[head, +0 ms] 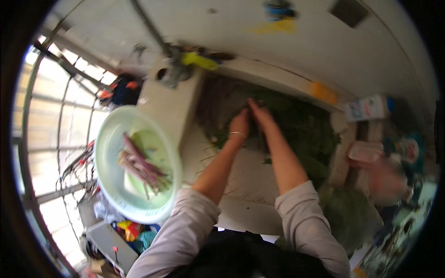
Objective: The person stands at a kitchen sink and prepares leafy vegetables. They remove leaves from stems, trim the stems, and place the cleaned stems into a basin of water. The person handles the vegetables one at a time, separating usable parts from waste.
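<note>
My left hand (pixel 240 121), with a bracelet at the wrist, and my right hand (pixel 260 113) are close together over a wide pale sink (pixel 247 173). Motion blur hides the fingers, and I cannot tell whether anything lies between them. Dark green leaves (pixel 302 128) fill the sink's right side and reach under my right forearm. Purplish stems (pixel 212 99) show dimly at its far left. On my left stands a pale green plastic basin (pixel 174 153), which holds a small pile of cut purple stalks (pixel 144 166).
A tap (pixel 175 67) with a yellow-green item (pixel 199 61) sits at the far left corner. An orange block (pixel 324 93) rests on the back ledge. To the right are a white bottle (pixel 368 108), a pink soap dish (pixel 365 153) and a greens-filled bag (pixel 347 215). A barred window (pixel 62 118) borders the left.
</note>
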The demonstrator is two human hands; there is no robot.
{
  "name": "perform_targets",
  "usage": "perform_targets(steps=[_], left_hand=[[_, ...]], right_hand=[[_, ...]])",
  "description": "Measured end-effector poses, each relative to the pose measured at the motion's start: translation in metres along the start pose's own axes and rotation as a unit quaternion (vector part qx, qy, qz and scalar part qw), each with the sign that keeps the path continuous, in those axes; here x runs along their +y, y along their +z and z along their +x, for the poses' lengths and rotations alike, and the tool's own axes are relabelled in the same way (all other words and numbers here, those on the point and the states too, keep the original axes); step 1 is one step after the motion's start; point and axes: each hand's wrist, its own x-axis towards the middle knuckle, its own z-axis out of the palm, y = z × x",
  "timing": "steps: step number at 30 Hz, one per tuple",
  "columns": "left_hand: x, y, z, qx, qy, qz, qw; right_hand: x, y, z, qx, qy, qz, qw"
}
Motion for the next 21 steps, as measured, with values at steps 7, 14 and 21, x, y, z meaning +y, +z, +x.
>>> perform_targets(steps=[7, 14, 21], left_hand=[[0.091, -0.020, -0.043, 0.027, -0.076, 0.332, 0.940], [-0.016, -0.018, 0.029, 0.032, -0.007, 0.205, 0.978], [0.063, -0.025, -0.001, 0.074, -0.262, -0.203, 0.941]], right_hand=[[-0.001, -0.038, 0.018, -0.018, -0.053, -0.128, 0.990], [0.005, -0.023, 0.006, -0.126, -0.208, -0.307, 0.920], [0.004, -0.038, -0.025, -0.114, -0.183, -0.103, 0.971]])
